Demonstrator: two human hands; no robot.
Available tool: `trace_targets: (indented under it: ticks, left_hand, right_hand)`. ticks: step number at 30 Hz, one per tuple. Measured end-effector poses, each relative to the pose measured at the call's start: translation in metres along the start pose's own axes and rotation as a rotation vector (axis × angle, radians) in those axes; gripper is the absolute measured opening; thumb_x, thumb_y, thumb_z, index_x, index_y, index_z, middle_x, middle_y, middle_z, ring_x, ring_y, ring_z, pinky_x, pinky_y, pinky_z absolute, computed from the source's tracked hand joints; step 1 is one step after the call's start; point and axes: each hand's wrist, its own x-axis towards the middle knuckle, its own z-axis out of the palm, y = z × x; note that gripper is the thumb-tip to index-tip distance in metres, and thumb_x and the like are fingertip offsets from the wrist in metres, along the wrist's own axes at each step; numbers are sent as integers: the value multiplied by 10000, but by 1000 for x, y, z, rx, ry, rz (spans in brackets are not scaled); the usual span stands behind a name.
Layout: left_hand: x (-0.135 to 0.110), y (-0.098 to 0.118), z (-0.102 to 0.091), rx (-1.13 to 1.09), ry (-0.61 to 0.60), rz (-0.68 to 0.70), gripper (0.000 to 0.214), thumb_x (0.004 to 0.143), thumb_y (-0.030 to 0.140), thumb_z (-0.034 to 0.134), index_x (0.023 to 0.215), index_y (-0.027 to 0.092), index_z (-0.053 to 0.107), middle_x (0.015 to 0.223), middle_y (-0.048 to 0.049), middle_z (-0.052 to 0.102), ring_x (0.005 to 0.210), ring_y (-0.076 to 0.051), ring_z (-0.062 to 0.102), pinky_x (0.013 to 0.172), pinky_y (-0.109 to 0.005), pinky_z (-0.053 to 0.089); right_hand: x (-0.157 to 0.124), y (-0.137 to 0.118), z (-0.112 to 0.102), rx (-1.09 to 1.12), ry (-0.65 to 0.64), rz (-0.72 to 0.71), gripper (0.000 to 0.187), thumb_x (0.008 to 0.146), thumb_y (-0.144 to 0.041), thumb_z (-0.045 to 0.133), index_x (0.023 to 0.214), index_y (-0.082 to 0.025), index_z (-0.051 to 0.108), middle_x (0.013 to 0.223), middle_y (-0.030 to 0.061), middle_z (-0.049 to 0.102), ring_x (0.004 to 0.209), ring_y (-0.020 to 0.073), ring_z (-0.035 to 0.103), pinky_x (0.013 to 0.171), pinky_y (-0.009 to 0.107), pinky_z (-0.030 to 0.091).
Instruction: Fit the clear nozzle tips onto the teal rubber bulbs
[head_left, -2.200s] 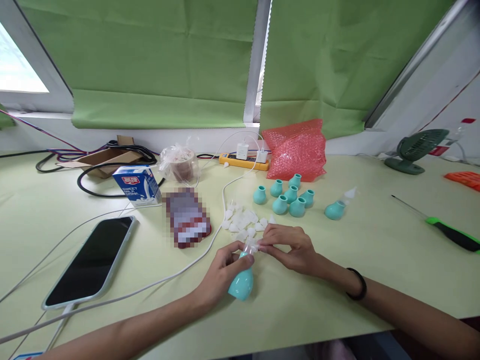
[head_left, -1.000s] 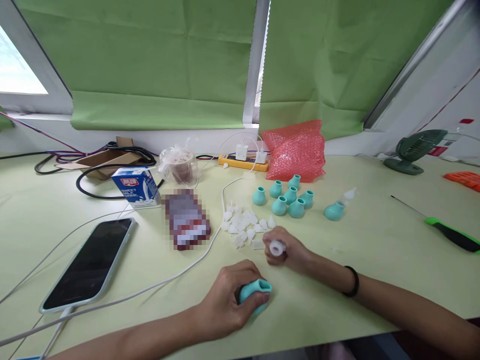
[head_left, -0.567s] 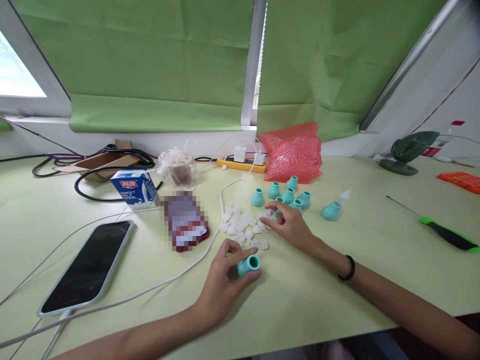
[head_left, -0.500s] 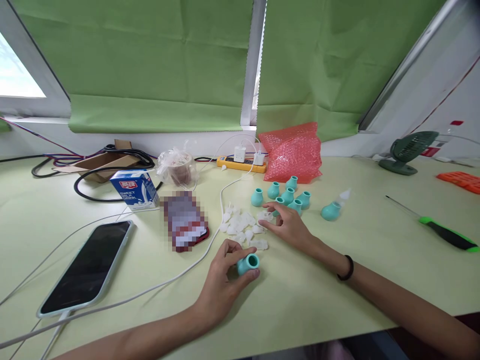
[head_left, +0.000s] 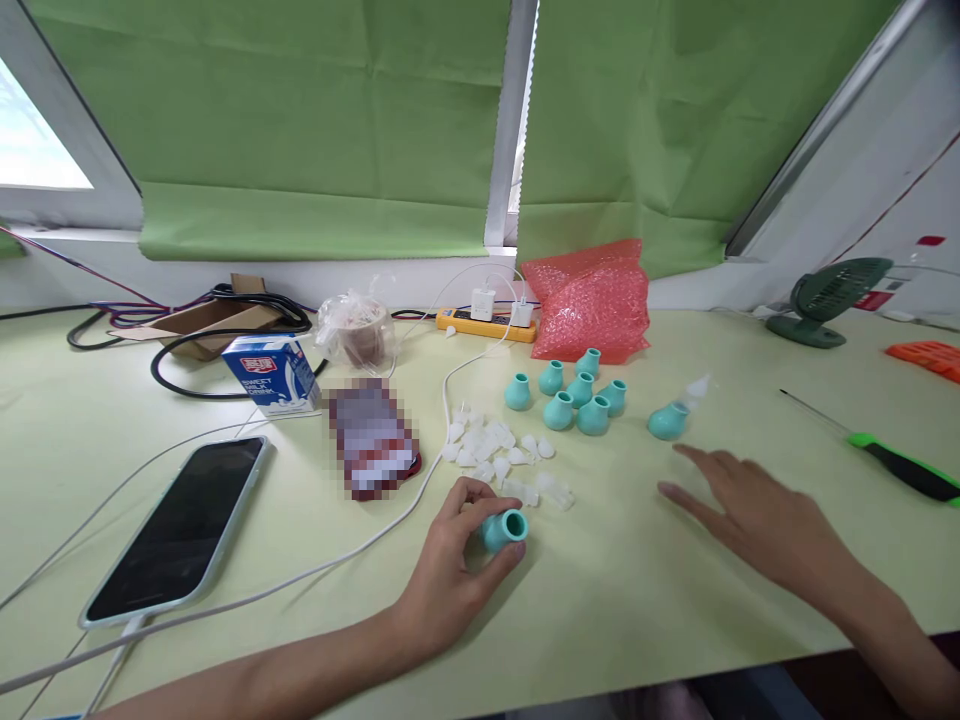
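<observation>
Teal rubber bulb lies low in the frame's centre, gripped on the tabletop by the left hand, whose fingers curl around it. Right hand hovers at lower right, fingers spread and empty, near a capped bulb.

Bright daylight through green blinds; soft shadows; wide-angle edge distortion; right hand motion-blurred.

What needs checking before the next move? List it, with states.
1. Left hand grips the teal bulb: ok.
2. Bulb's open mouth in view: ok.
3. Right hand holds a part: not ok, open and bare.
4. Loose clear tips lie beside the bulb: ok.
5. Finished bulb with tip is just beyond the right fingertips: ok.
6. Tip seated firmly there: cannot tell.
</observation>
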Motion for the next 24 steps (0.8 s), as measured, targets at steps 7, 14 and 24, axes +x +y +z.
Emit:
trace_targets:
  ticks: [7,14,24]
  left_hand:
    - [0,-2,2,28,-16,12,244,744,220,517,984,220,556,940,-56,441,900,-175,448,805,-306,380]
    - [-1,-1,1,-1,25,-23,248,743,232,530,988,223,570,938,-51,457,914,-171,457,823,-291,374]
    - [1,0,-1,-162,34,-51,300,765,274,513,1059,234,558,1045,-61,523,974,-185,487,852,-298,395]
  right_hand:
    - [-23,-1,37,32,-56,-90,291,862,-324,266,814,-177,512,808,47,600,596,161,577,485,268,420]
    - [14,-54,22,274,58,-476,213,859,-219,333,847,-166,539,771,46,600,668,138,573,546,242,416]
    - [34,-120,0,885,7,-582,395,728,-290,559,1091,-182,446,744,28,546,577,108,494,559,244,444]
